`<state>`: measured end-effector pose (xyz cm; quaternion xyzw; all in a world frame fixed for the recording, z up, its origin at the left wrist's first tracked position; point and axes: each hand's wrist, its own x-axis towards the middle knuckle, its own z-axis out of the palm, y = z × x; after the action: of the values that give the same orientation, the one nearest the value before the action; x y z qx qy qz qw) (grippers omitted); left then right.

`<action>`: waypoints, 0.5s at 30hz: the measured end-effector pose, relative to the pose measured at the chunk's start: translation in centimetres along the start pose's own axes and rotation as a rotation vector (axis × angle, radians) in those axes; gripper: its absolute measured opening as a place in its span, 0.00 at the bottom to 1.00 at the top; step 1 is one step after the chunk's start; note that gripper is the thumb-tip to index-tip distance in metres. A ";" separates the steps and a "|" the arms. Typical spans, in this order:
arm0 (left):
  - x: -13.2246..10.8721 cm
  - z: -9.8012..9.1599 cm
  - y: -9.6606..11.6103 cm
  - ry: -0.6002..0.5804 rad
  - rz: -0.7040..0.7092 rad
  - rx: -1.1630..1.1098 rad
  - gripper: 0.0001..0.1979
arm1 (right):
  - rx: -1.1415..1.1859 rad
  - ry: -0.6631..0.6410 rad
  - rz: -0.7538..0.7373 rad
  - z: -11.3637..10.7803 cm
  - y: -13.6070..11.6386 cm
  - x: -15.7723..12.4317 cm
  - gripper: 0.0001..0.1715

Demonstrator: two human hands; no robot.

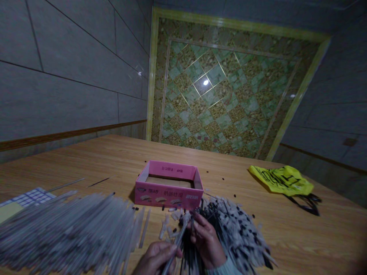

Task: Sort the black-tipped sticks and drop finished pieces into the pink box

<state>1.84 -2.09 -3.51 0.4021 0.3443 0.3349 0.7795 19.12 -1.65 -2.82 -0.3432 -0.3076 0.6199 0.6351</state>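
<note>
Left hand: in the head view your left hand (156, 260) is closed around a tube (178, 237), low, just in front of the pink box (169, 196).
Right hand: your right hand (205, 241) pinches the tube's upper end; hold it steady and straight, I'd judge.
Supplies: tube pile (65, 229) to the left, small pieces (239, 229) to the right, on the table (301, 236).

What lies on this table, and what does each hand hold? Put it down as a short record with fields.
left hand: grips a thin tube low on its shaft
right hand: fingers at the tube's upper end; grip unclear
left of hands: heap of thin tubes
right of hands: pile of small white-and-black pieces
behind hands: open pink cardboard box
far right: yellow plastic bag
surface: wooden table
</note>
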 end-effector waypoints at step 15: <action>-0.2 0.2 0.1 -0.058 -0.016 0.060 0.24 | 0.094 0.013 0.003 0.2 -0.2 0.0 0.17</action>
<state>1.87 -2.34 -3.27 0.4321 0.3344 0.3065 0.7795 19.05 -1.62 -2.57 -0.3175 -0.2733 0.6325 0.6515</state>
